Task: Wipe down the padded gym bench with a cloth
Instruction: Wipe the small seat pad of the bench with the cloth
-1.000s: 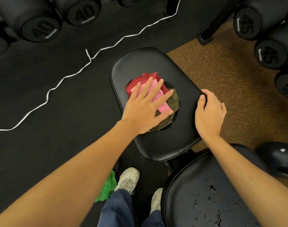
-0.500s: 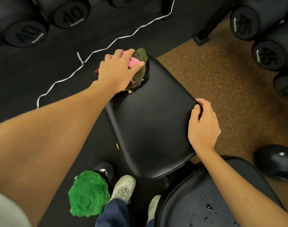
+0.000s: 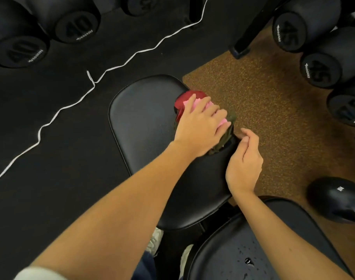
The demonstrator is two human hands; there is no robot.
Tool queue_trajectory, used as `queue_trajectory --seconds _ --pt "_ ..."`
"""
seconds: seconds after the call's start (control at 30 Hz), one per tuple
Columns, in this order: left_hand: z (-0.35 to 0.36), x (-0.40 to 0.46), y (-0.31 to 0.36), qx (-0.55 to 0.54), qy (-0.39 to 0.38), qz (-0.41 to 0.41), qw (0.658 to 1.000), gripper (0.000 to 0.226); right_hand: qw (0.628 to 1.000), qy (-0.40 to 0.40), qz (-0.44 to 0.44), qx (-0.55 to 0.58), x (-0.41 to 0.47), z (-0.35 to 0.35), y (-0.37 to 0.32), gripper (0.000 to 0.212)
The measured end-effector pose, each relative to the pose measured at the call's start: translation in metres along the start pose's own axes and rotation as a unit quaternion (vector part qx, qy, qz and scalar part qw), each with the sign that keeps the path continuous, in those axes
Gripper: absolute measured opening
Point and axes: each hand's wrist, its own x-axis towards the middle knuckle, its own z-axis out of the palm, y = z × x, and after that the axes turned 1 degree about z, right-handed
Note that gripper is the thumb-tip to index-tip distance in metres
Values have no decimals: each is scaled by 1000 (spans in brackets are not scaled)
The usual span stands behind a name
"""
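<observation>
The black padded bench seat fills the middle of the view. A bunched cloth of red, pink and olive layers lies at the pad's right edge. My left hand presses flat on the cloth, fingers straight and spread toward the right. My right hand sits at the pad's right edge just below the cloth, its fingers loosely curled and its fingertips close to the olive fold. I see no clear hold on the pad.
A second black pad with water droplets lies at lower right. Dumbbells marked 40 and 45 flank the bench. A white cord crosses the black floor. A brown mat and a rounded black object are on the right.
My left hand swept the cloth from the pad's middle to its far left corner, then across to the right edge. My right hand loosened its grip on the pad's edge.
</observation>
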Motion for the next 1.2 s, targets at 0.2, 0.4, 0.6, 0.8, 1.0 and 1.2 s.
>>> queue_trajectory --seconds 0.2,0.4,0.6,0.8,1.0,1.2 --pt "-11 -2 -27 15 -17 50 998 44 1000 -5 19 -2 -1 -5 2 41" --pt "-37 -1 -112 -5 39 -171 984 51 1000 -15 9 -19 0 -5 -2 40" --pt "-32 -57 -102 -39 106 -304 946 46 999 -16 14 -43 9 -6 -1 34" --pt "-19 -106 -28 -36 162 -390 906 45 999 -20 19 -40 5 -6 -6 32" --pt "-19 -100 -18 7 95 -387 917 52 999 -24 14 -33 3 -7 -6 30" --pt "-38 -39 -61 7 27 -370 929 54 999 -21 1 -39 3 -5 -7 30"
